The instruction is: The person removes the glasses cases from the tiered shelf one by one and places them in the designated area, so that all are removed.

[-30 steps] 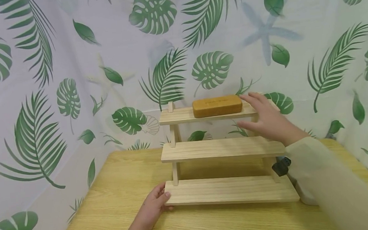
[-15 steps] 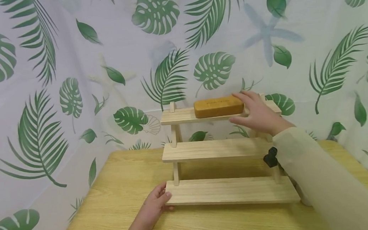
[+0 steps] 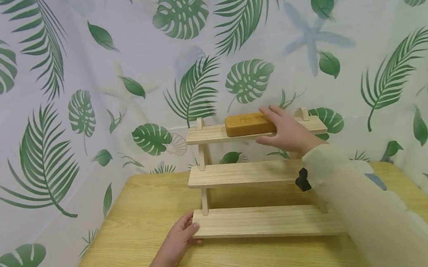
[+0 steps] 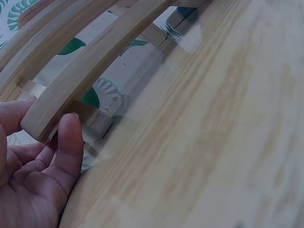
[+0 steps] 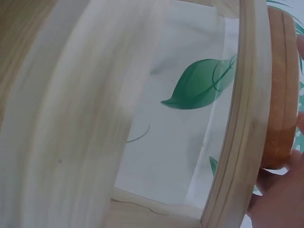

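A three-tier wooden display shelf [image 3: 257, 172] stands on the table. On its top tier lies an orange-brown oblong case [image 3: 248, 124], like a glasses case, with faint lettering on its lid. My right hand [image 3: 286, 131] reaches over the case's right end. Its fingers are extended over the lid, and the thumb is in front near the shelf edge. In the right wrist view, the case [image 5: 282, 90] shows a lengthwise seam, with fingers beside it. My left hand [image 3: 177, 241] grips the left end of the bottom tier, thumb above [image 4: 70, 142] and fingers around the board.
The wood-grain table [image 3: 148, 204] extends around the shelf. A leaf-print curtain [image 3: 126, 52] hangs close behind and at the sides. Pale, partly hidden objects [image 3: 393, 198] lie on the table to the right, behind my right sleeve.
My right hand has moved left, from beside the case to over its right end. The case has not visibly shifted. My left hand keeps its grip on the bottom tier.
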Action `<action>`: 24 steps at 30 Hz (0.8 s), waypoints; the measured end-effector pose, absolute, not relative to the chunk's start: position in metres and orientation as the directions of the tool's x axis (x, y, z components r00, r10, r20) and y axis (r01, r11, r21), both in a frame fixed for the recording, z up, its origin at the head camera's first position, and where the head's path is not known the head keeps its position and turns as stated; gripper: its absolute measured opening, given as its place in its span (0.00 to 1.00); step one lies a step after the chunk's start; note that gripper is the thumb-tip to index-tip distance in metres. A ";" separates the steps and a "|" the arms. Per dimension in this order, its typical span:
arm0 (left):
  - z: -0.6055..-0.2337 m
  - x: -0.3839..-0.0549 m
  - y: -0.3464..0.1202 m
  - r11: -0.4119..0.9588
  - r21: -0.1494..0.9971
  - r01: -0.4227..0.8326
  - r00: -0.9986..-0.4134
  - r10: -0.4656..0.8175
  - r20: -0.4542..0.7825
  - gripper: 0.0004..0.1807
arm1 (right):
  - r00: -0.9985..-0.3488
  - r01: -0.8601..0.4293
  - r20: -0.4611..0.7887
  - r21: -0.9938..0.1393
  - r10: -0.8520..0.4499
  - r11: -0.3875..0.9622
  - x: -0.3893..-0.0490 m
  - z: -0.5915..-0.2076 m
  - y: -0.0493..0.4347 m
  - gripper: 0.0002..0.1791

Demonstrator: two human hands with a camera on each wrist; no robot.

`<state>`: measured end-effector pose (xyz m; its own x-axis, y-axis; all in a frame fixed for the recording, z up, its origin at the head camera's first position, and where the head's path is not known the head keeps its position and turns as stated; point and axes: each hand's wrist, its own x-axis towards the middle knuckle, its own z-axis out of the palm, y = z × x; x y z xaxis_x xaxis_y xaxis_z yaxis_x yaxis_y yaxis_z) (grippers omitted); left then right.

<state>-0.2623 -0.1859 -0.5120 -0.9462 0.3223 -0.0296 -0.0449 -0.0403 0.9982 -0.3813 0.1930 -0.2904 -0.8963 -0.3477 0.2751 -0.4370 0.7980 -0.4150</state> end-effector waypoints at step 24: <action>-0.507 -0.259 -0.188 -0.021 0.998 -0.064 -0.943 0.329 -0.053 0.39 | -0.931 -0.359 0.215 -0.406 -0.293 0.841 -0.393 -0.291 0.186 0.58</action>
<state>-0.2594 -0.1878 -0.5073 -0.9427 0.3294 -0.0531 -0.0636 -0.0213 0.9977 -0.3935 0.1864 -0.2915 -0.9314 -0.2935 0.2154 -0.3587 0.8408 -0.4055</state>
